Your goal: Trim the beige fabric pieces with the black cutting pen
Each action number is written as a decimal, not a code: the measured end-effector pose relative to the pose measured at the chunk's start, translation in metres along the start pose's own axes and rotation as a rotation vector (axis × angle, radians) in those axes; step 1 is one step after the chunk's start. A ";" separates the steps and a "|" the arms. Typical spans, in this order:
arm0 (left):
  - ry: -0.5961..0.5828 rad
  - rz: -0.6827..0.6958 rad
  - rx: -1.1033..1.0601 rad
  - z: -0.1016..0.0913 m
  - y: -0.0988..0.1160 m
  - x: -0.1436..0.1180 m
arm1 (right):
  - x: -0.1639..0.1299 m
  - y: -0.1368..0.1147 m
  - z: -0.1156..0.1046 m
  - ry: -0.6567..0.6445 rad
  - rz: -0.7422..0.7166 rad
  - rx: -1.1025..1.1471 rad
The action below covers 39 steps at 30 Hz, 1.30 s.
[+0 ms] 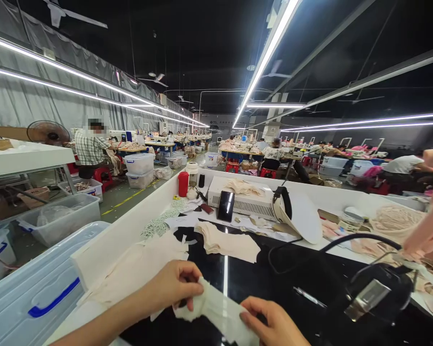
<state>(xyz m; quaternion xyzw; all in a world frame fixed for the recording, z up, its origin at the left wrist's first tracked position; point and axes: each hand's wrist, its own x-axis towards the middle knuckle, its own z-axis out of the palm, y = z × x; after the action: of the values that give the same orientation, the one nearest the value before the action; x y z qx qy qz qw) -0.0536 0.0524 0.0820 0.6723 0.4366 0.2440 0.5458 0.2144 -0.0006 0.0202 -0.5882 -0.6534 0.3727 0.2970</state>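
A pale cream fabric piece [222, 307] stretches between my hands above the glossy black tabletop [274, 288]. My left hand [176, 284] is closed, pinching its upper left end between thumb and fingers; that end looks bunched. Thumb and fingers of my right hand [270, 321] grip the other end, near the bottom of the view. Just beyond lies a stack of cream fabric pieces [231, 242]. More pale fabric [137, 264] is spread to the left, partly behind my left forearm.
A phone [225, 205] leans on a white vented box [245, 194]. On the right are a pen [309, 297], a black machine with cables [378, 288] and hanging pink fabric [427, 211]. A low white rim [130, 230] borders the table; a lidded bin [50, 283] stands left. People sit farther off.
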 end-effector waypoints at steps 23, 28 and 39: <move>0.207 0.417 0.594 -0.021 -0.043 0.142 | 0.129 0.064 -0.027 0.483 -0.261 -0.405; 0.208 0.421 0.636 -0.017 -0.045 0.136 | 0.126 0.063 -0.026 0.495 -0.245 -0.561; 0.420 0.241 0.759 -0.094 -0.024 0.075 | 0.060 0.046 0.003 0.411 -0.421 -0.591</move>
<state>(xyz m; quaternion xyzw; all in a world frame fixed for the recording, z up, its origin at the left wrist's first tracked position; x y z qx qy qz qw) -0.0996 0.1658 0.0755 0.8070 0.5149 0.2594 0.1277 0.2292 0.0595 -0.0230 -0.5639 -0.7653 -0.0251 0.3093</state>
